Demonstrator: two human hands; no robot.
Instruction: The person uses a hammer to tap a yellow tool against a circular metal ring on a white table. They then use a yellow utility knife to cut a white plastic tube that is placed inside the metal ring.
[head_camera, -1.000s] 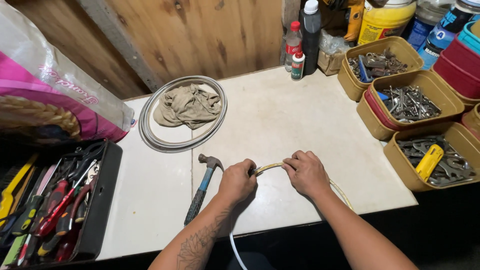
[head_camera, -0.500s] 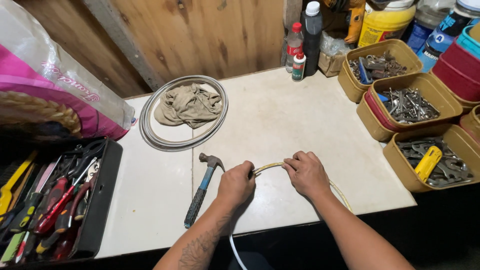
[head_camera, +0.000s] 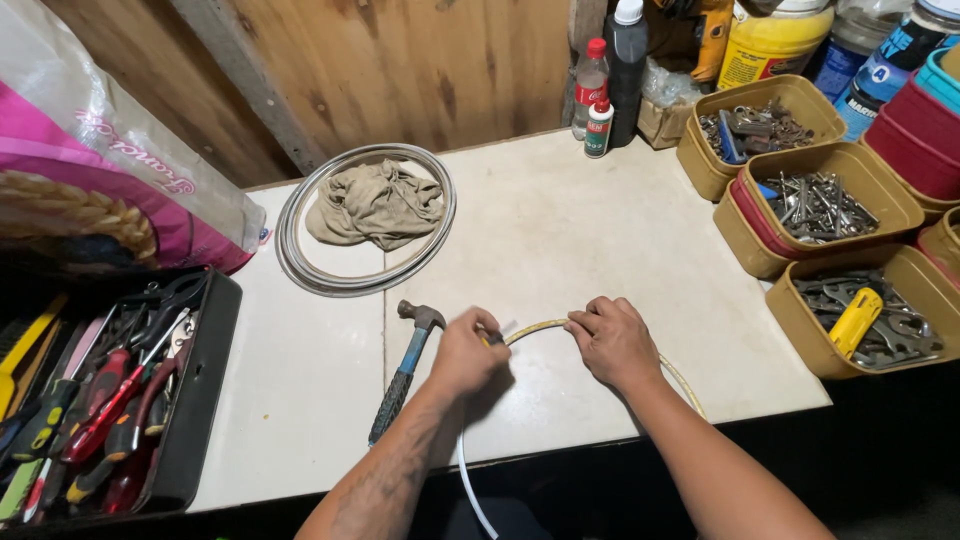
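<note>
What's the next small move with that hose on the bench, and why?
Probably push the hose a little further through the left hand with the right hand. Both hands grip it close together, it bows up in a short arc between them, and a small orange piece shows at the left fingers. What that piece is cannot be told. The hammer lies untouched beside the left hand.

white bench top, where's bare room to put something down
Widest bare patch on the white bench top: between the rag in its wire ring and the tan bins, above both hands. A smaller strip lies between the toolbox and hammer. Crowded: right edge and back corner bottles.
</note>
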